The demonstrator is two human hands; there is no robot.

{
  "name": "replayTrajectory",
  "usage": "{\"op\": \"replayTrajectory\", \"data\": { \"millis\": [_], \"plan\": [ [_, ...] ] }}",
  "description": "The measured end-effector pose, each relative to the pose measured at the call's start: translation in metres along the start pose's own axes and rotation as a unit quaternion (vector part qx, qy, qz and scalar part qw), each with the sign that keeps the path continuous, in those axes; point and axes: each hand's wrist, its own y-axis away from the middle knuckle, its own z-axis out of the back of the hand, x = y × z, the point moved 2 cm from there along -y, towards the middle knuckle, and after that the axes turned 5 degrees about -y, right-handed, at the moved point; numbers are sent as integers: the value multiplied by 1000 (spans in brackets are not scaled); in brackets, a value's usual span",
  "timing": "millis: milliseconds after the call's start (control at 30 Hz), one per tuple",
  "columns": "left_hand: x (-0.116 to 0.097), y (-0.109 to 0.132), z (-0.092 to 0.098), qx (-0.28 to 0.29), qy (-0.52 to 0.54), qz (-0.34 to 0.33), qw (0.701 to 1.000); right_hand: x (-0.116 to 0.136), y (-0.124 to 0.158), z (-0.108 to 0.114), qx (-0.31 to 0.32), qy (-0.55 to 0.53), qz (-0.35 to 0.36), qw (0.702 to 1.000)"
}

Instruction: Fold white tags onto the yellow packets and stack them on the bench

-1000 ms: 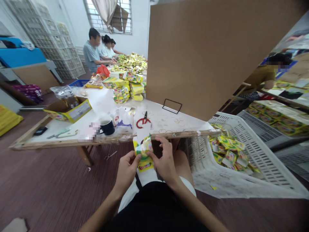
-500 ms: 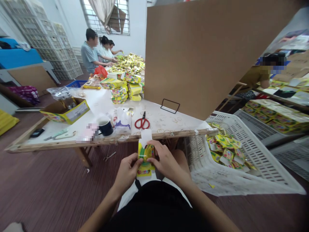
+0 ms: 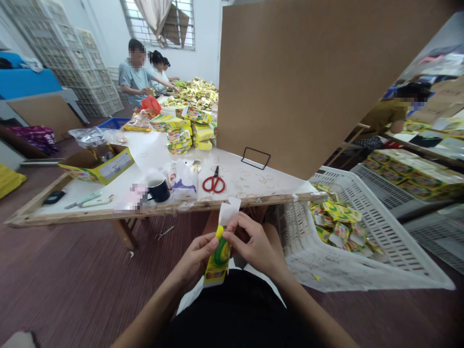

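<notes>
A small yellow and green printed carton (image 3: 218,256) is held over my lap, in front of the table edge. Its white end flap (image 3: 229,209) sticks up at the top, turned away from me. Around the carton's left side, my left hand (image 3: 200,252) grips with thumb and fingers. My right hand (image 3: 248,240) pinches the upper right part, close under the white flap. Whether anything is inside the carton cannot be seen.
On the table (image 3: 137,145) lie red-handled scissors (image 3: 213,181), a dark mug (image 3: 158,189), rubber bands and an open yellow box (image 3: 99,166). A large cardboard sheet (image 3: 290,87) stands upright. At right, a white crate (image 3: 393,249) holds several cartons (image 3: 342,226). Co-workers sit farther off.
The carton has turned from facing me to a slant, its top leaning right. My left hand has shifted to its side, and my right hand has moved slightly right with the flap.
</notes>
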Motion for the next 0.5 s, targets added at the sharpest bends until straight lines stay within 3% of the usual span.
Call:
{"op": "replayTrajectory", "data": {
  "millis": [167,300,367,500],
  "plan": [
    [2,-4,5,-91,-37,-39,994,-10,12,-6,-96,37,-26,994],
    [6,-6,4,-112,-17,-51,992,-25,17,-21,-77,-17,-17,997],
    [6,-6,0,-80,34,-37,995,-28,17,-25,-79,-43,-29,996],
    [5,-4,-14,47,124,32,991,-32,15,-32,-97,-143,-66,983]
  ]
}}
